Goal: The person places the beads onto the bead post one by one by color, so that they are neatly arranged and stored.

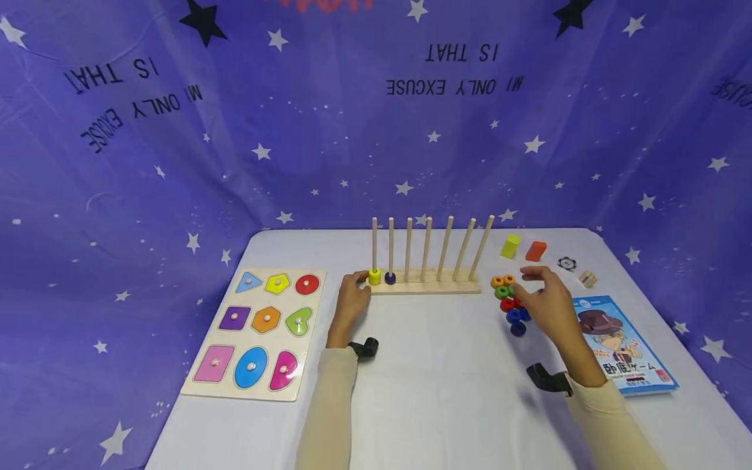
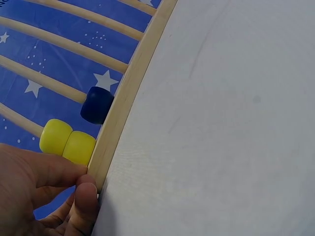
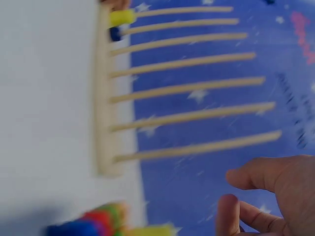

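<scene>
A wooden peg stand (image 1: 425, 288) with several upright rods stands towards the back of the table. Two yellow beads (image 2: 68, 141) are stacked on its leftmost rod, and one dark blue bead (image 2: 97, 105) sits on the rod beside them. My left hand (image 1: 350, 301) pinches the left end of the base, its index finger alongside the lower yellow bead. On the right, my right hand (image 1: 548, 301) hovers over a cluster of loose beads, thumb and fingers apart with nothing between them. Orange (image 1: 497, 281), green (image 1: 501, 292), red (image 1: 506, 305) and blue beads (image 1: 514, 316) show there, partly hidden by the hand.
A shape puzzle board (image 1: 305, 365) lies at the left. Behind my right hand are a yellow-green block (image 1: 510, 246), an orange-red block (image 1: 536, 251), a round black-and-white token (image 1: 566, 263) and a small wooden cube (image 1: 587, 279). A blue illustrated box (image 1: 646, 352) lies under the right forearm's side.
</scene>
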`<state>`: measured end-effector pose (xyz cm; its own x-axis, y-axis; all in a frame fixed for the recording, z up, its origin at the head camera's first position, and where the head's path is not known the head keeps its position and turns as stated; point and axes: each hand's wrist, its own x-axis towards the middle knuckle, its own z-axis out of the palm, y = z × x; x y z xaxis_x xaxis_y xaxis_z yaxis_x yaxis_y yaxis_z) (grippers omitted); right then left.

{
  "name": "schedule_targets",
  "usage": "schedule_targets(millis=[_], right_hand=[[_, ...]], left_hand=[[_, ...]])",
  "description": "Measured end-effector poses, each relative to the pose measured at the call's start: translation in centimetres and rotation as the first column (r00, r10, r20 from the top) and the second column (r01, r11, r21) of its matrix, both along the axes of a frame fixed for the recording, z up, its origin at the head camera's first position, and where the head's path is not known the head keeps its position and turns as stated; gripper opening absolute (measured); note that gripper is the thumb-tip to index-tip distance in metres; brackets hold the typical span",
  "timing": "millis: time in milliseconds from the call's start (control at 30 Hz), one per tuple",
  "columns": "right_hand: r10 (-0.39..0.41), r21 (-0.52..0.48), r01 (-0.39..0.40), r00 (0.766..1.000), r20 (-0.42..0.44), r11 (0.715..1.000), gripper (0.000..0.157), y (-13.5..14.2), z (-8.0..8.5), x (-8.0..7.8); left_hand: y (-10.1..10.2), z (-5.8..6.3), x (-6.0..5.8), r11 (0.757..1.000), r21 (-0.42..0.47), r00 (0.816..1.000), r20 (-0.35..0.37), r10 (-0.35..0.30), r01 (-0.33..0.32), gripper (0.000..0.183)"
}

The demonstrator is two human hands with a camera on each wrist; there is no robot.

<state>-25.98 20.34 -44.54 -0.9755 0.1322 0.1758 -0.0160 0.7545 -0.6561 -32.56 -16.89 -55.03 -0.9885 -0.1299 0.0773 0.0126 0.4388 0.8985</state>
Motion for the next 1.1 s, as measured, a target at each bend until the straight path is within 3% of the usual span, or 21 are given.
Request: schedule_targets(millis=[167,333,700,800,900,1100], right_hand=[[-0.038,-0.016,0.04,0.99,0.139,0.999,0.052,1.5,-4.2,1.5],[-0.052,-0.034,0.064,0.957,0.285,0.997,0.055,2.2,-6.5,2.5],[-0.04,0.027,0.033,0.959,0.282,0.999,0.047,2.4,-9.2,3.0],[-0.049,0.025,0.044,0.956,0.29,0.999,0.047,2.5,-9.3,3.1],[-0.037,0.008,0.036,0.96,0.276,0.999,0.046,2.1,-8.2,3.1],[0.029,-0.019,-0.026,0.99,0.136,0.999,0.046,-0.9,-3.3,2.0]], left_hand=[[-0.4,0.1,0.0,1.0,-0.009,1.0,0.008,0.01,-0.01,0.039],[-0.3,0.2,0.1,1.0,0.0,1.0,0.005,0.001,-0.001,0.039],[0.0,-0.3,0.1,1.0,0.002,1.0,0.02,0.005,-0.005,0.038],[0.2,-0.4,0.1,1.0,0.004,1.0,0.023,0.002,-0.002,0.039],[0.2,-0.3,0.1,1.0,0.008,1.0,0.017,0.003,-0.003,0.039],[0.2,-0.2,0.1,1.0,0.004,1.0,-0.005,0.015,-0.015,0.037]])
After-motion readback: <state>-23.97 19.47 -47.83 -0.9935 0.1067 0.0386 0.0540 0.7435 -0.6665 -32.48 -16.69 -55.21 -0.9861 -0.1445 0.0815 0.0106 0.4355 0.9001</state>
